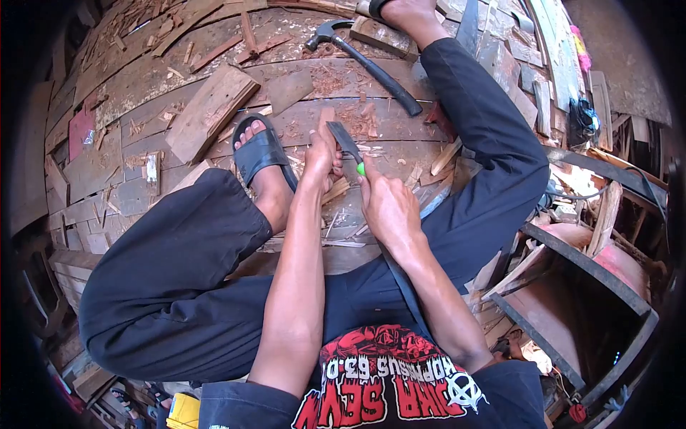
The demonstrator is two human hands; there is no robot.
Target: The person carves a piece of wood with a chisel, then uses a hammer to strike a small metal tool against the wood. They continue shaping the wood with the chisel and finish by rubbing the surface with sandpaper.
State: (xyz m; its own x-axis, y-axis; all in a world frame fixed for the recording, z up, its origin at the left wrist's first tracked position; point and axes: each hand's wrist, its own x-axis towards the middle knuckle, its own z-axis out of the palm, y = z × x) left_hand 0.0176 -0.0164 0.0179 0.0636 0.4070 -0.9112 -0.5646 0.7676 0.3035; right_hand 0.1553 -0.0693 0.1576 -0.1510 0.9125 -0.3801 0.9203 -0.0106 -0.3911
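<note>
My right hand wraps the stiff-looking chisel by its handle, likely safest; toward ten o'clock, my left hand grips wood.

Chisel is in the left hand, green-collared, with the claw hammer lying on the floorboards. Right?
Wrong hand: the head view shows the green-collared chisel in the right hand; the left hand holds a strip of wood. The claw hammer does lie on the floorboards.

Shirt w/ "63", circled-A sign, other txt unclr
</note>
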